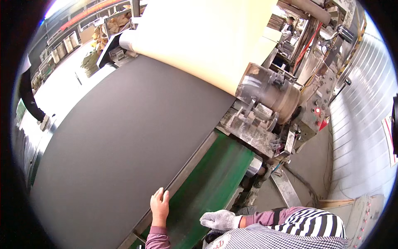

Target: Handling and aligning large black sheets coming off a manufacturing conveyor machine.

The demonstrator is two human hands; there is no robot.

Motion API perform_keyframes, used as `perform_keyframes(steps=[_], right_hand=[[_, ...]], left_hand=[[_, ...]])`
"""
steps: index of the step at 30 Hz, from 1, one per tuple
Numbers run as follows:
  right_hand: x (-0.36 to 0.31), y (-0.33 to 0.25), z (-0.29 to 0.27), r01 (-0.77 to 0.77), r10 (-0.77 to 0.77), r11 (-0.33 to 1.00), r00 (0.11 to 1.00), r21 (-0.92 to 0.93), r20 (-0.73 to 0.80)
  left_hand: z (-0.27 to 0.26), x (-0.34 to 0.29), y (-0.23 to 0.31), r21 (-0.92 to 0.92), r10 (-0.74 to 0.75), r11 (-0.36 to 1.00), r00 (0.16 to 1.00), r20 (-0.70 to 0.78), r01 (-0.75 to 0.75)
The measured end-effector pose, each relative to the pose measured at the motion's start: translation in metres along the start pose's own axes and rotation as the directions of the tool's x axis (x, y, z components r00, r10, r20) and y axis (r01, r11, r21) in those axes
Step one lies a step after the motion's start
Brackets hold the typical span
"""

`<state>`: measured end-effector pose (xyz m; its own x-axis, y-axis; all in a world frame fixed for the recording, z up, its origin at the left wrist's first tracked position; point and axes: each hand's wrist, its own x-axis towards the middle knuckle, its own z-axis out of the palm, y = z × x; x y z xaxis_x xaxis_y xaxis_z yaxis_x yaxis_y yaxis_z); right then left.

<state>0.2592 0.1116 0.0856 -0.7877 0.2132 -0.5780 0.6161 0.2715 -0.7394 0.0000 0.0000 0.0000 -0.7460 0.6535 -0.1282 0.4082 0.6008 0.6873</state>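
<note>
Sheet (132, 128) looks flexible, best held along its edge (185, 161); left hand (159, 205) there, right hand (222, 220) apart (can't tell whether either grips).

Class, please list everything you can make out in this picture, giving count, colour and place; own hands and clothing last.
Broad sheet: one, dark grey, centre and left
Overhead sheet: one, pale yellow, top centre
Belt: one, green, lower middle
Edge strip: one, greyish, between broad sheet and belt
Drum-shaped machine part: one, brownish grey, right of centre
Control box: one, grey with red light, right
Ribbed wall: one, whitish, far right
Co-workers: two, one dark-trousered at left, one distant at upper right
Background clutter: uncountable, mixed colours, upper left
Apron: one, black-and-white check, bottom
Sleeves: two, purplish, right also striped, bottom
Hands: two; left bare, at edge strip; right grey-gloved, over belt
</note>
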Motion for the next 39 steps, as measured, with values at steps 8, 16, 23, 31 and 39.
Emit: perform_keyframes(steps=[8, 16, 23, 31, 39], right_hand=[[-0.04, 0.118, -0.063, 0.102, 0.118, 0.716, 0.957, -0.691, 0.264], [-0.018, 0.028, -0.062, -0.038, 0.059, 0.957, 0.996, -0.287, 0.065], [-0.011, -0.021, -0.03, 0.052, -0.075, 0.917, 0.996, -0.395, -0.043], [-0.019, 0.028, -0.054, -0.037, 0.024, 0.898, 0.999, -0.439, -0.036], [-0.019, 0.044, -0.053, -0.072, 0.049, 0.906, 0.997, -0.417, -0.064]], left_hand=[[-0.134, -0.134, -0.162, 0.608, -0.074, 0.58, 0.779, -0.623, 0.542], [-0.105, -0.107, -0.111, 0.359, -0.16, 0.838, 0.814, -0.559, 0.411], [-0.071, -0.087, -0.07, 0.277, 0.113, 0.96, 0.959, -0.259, -0.038], [-0.14, -0.129, -0.18, 0.511, -0.003, 0.804, 0.86, -0.51, 0.306], [-0.088, -0.109, -0.165, 0.382, 0.023, 0.905, 0.877, -0.479, 0.185]])
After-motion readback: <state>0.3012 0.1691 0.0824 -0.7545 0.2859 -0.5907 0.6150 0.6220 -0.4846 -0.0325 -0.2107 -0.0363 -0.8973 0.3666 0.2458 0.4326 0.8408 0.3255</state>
